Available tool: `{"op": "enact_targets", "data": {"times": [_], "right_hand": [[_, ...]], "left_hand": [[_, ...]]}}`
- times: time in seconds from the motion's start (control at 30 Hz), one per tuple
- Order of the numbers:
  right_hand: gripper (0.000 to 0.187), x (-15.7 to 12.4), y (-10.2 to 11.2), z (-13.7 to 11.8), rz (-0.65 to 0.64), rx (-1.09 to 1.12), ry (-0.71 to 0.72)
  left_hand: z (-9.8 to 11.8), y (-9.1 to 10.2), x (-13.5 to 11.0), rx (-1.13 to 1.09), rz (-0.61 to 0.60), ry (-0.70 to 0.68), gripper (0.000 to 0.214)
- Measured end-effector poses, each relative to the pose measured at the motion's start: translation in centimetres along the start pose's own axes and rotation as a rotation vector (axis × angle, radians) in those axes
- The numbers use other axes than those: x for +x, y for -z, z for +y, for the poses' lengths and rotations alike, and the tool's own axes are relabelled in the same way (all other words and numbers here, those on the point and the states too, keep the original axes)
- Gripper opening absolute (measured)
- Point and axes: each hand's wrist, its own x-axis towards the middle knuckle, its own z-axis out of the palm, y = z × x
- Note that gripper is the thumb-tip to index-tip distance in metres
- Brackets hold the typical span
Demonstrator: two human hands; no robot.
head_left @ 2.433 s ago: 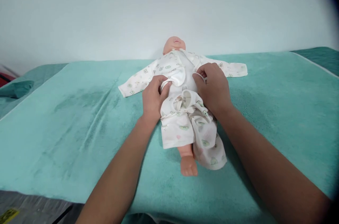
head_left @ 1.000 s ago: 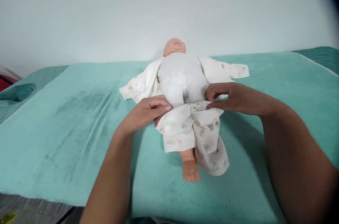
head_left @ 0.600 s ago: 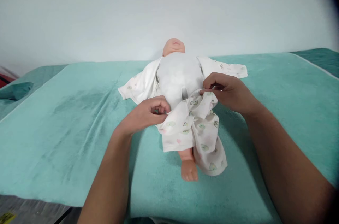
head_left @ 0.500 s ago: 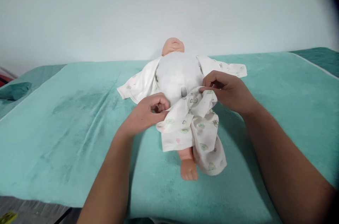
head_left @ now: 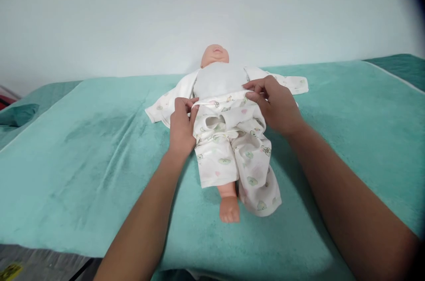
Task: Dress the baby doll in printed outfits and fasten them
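Observation:
A baby doll (head_left: 219, 79) lies on its back on a teal towel (head_left: 83, 148), head toward the wall. It wears white printed trousers (head_left: 232, 152); one bare foot (head_left: 229, 210) sticks out of the left leg. A matching printed top (head_left: 166, 103) lies spread open under it, leaving the white torso bare. My left hand (head_left: 181, 123) is closed on the left side of the trousers' waistband. My right hand (head_left: 274, 103) pinches the waistband on the right side, high over the belly.
The towel covers a wide table against a plain pale wall. A folded dark-teal cloth (head_left: 18, 112) lies at the far left edge. A grey floor with a yellow mark (head_left: 8, 270) shows below the table's front edge.
The top's flaps were opened off the chest. Both hands then took the trousers' waistband and pulled it up from the hips over the doll's belly.

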Motion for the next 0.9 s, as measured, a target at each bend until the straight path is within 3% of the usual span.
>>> {"op": "enact_targets", "data": {"times": [0.17,0.3,0.53,0.7,0.8,0.9], "right_hand": [[0.013,1.1,-0.6,1.3,0.059,0.082,-0.148],[0.015,1.3,-0.3,2.3,-0.086,0.173,-0.197],[0.020,0.3,2.8,3.1,-0.387,0.162,-0.216],[0.013,0.1,3.4,3.4,-0.493,0.249,-0.230],[0.016,0.0,3.4,3.3,-0.528,0.272,-0.234],[0.017,-0.2,3.3,3.1,-0.541,0.258,-0.225]], "left_hand": [[-1.2,-0.9,1.7,0.045,0.107,0.066,0.009],[-1.3,-1.1,2.6,-0.131,0.058,0.111,0.014],[-0.5,1.2,2.1,-0.444,-0.246,0.506,0.040],[-0.6,2.6,0.9,-0.455,-0.462,0.491,0.021],[-0.3,2.9,0.6,-0.460,-0.606,0.461,0.032],[0.1,3.0,0.6,-0.474,-0.626,0.480,0.042]]}}
